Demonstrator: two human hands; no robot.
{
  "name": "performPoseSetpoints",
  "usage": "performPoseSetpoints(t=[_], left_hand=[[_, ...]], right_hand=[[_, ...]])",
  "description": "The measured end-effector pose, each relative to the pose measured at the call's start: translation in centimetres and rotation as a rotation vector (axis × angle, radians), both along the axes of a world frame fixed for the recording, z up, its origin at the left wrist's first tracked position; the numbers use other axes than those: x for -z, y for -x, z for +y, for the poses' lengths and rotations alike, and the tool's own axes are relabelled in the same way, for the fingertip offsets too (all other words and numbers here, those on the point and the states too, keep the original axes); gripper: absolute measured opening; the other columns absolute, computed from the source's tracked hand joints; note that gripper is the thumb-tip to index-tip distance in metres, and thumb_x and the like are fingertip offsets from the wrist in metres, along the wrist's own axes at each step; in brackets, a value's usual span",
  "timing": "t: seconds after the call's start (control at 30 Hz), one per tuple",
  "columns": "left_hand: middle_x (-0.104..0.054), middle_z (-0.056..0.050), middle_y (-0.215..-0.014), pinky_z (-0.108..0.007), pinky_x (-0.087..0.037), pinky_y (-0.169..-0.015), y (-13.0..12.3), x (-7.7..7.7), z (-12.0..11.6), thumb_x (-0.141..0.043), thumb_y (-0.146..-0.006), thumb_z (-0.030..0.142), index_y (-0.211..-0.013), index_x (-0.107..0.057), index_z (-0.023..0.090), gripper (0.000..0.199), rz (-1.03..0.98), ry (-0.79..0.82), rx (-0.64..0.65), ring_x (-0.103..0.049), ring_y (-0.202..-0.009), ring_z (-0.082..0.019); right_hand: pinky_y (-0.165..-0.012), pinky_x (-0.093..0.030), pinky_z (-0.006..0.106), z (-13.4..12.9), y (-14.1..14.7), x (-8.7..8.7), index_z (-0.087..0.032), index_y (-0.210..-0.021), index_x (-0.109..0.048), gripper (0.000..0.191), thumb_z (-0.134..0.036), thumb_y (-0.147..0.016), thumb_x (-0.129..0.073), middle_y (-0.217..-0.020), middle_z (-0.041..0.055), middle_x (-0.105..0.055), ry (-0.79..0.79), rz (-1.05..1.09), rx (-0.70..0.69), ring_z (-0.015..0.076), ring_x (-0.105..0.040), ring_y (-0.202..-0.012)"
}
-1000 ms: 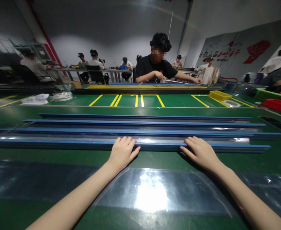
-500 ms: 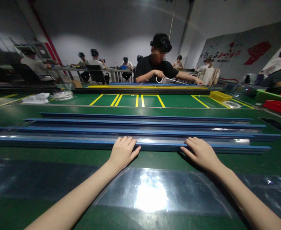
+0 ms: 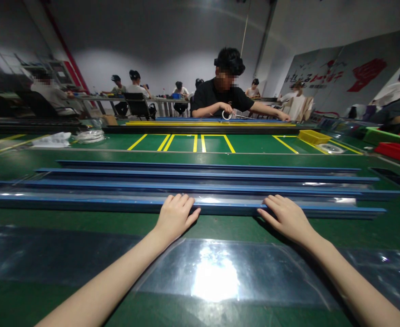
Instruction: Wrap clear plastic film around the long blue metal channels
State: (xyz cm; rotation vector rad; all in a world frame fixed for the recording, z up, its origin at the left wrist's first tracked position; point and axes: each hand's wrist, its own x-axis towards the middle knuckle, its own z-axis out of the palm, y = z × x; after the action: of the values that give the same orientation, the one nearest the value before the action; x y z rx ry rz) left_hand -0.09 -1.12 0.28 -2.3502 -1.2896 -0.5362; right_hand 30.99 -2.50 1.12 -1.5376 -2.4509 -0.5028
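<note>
Long blue plastic profile strips [image 3: 118,186] run side by side across the green table, several in number. Over the near edge of the closest blue strip [image 3: 227,209] lies my left hand [image 3: 177,214], fingers curled across the top and thumb on the near side. My right hand [image 3: 283,215] grips the same strip further right in a similar way, thumb pointing inward. The fingertips of both hands are partly hidden behind the strip's edge. Between my forearms a clear, glossy plastic sheet [image 3: 254,268] lies flat and reflects a bright light.
Across the table a co-worker in black [image 3: 216,97] handles a roll of white tape [image 3: 227,114] over yellow and blue strips. A yellow tray [image 3: 313,136], a red tray [image 3: 397,152] and a dark flat object [image 3: 395,179] are at right. Clear rolls [image 3: 89,136] lie at far left.
My hands and the blue strips stay in place. Across the table, the co-worker's tape roll has shifted and tilted slightly.
</note>
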Motion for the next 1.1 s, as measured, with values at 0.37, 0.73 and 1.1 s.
performPoseSetpoints(t=[0.37, 0.73, 1.1], left_hand=[[-0.059, -0.005, -0.076, -0.032, -0.03, -0.064, -0.06, -0.02, 0.1, -0.039, -0.086, 0.038, -0.081, -0.056, 0.017, 0.027, 0.006, 0.005, -0.007, -0.05, -0.074, -0.019], [-0.059, -0.005, -0.075, -0.032, -0.029, -0.064, 0.05, 0.07, 0.06, -0.039, -0.086, 0.038, -0.08, -0.056, 0.017, 0.028, 0.005, -0.006, -0.003, -0.05, -0.074, -0.019], [-0.059, -0.004, -0.075, -0.032, -0.03, -0.064, -0.05, 0.08, 0.08, -0.039, -0.086, 0.038, -0.081, -0.057, 0.017, 0.028, 0.002, -0.002, -0.005, -0.05, -0.073, -0.019]], right_hand=[[-0.066, -0.032, 0.029, 0.05, -0.02, 0.13, -0.018, -0.076, -0.051, 0.032, -0.043, -0.087, -0.033, -0.076, 0.0058, -0.056, 0.003, -0.013, 0.006, 0.0183, -0.047, -0.074], [-0.065, -0.032, 0.029, 0.08, -0.03, 0.08, -0.019, -0.076, -0.051, 0.032, -0.042, -0.087, -0.033, -0.075, 0.0055, -0.056, 0.0, -0.009, -0.003, 0.0182, -0.048, -0.073], [-0.065, -0.032, 0.029, 0.11, -0.01, 0.09, -0.019, -0.076, -0.051, 0.033, -0.043, -0.088, -0.032, -0.075, 0.006, -0.057, -0.009, -0.017, 0.001, 0.0187, -0.048, -0.073]])
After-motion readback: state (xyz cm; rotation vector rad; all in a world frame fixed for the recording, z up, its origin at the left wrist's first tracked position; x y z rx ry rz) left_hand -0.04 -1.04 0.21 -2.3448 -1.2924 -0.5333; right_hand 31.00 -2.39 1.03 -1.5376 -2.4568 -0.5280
